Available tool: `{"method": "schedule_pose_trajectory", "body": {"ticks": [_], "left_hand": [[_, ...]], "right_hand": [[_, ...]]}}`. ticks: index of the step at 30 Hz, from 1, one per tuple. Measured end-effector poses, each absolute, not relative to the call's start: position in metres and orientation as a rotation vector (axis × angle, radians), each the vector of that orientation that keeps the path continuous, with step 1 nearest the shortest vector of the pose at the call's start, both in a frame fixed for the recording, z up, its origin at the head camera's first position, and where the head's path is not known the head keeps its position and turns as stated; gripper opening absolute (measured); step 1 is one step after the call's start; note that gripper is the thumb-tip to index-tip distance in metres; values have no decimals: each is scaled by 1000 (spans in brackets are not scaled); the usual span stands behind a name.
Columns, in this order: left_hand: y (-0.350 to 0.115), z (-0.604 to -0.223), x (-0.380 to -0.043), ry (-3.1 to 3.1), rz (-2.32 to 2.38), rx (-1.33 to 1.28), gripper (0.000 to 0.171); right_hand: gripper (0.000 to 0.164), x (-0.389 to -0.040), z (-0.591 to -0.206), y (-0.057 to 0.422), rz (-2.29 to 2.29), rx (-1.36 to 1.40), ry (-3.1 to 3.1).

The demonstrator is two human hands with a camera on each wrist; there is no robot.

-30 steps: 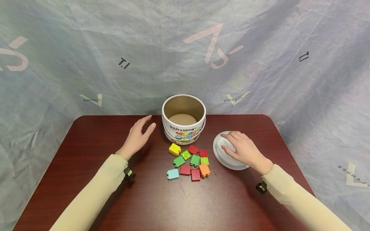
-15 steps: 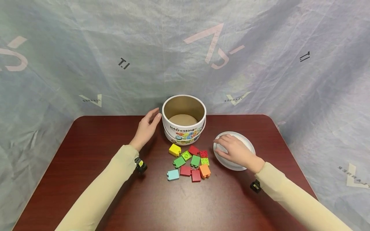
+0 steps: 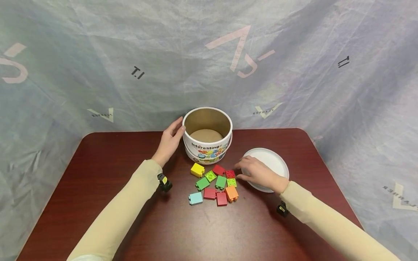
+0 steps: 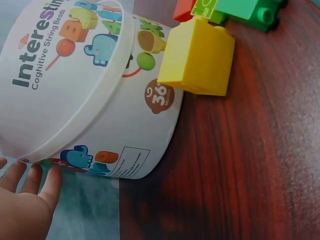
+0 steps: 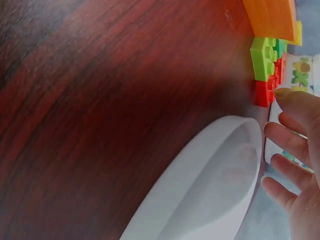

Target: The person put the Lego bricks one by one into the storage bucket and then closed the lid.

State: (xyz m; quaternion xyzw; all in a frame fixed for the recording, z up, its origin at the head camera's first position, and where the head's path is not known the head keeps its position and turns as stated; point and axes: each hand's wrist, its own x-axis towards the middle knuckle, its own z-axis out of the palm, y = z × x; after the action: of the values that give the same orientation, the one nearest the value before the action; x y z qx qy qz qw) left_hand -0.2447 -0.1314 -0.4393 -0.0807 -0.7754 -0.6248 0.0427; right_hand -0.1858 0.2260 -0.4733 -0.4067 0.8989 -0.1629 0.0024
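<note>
A white round bucket (image 3: 205,154) printed "Interesting" stands upright without a cover, and its bare bottom shows. My left hand (image 3: 168,144) is at the bucket's left side, with extended fingertips (image 4: 52,182) right against the printed wall in the left wrist view. Over the left edge of a shallow white round lid (image 3: 277,161) hovers my right hand (image 3: 258,173), loosely bent and holding nothing. Its fingertips come close to a small red brick (image 3: 230,174) and a lime brick (image 3: 231,182) beside it.
Several toy bricks lie in front of the bucket: a yellow brick (image 3: 197,170) nearest it, a light blue brick (image 3: 196,198) at front left, an orange brick (image 3: 231,193) at front right. A grey curtain (image 3: 147,90) hangs behind the dark red table (image 3: 107,159).
My left hand has moved right and away from me to the bucket's side. My right hand has slid left across the lid toward the bricks. Bucket, lid and bricks stay put.
</note>
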Motion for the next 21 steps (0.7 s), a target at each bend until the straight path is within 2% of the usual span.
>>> {"method": "schedule_pose_trajectory", "body": {"ticks": [9, 21], "left_hand": [[-128, -442, -247, -2375, -1961, -201, 56], [-124, -445, -248, -2347, -2013, -160, 58]], "right_hand": [[35, -186, -479, 220, -389, -1383, 2840], [39, -186, -480, 217, -322, -1395, 2856]]}}
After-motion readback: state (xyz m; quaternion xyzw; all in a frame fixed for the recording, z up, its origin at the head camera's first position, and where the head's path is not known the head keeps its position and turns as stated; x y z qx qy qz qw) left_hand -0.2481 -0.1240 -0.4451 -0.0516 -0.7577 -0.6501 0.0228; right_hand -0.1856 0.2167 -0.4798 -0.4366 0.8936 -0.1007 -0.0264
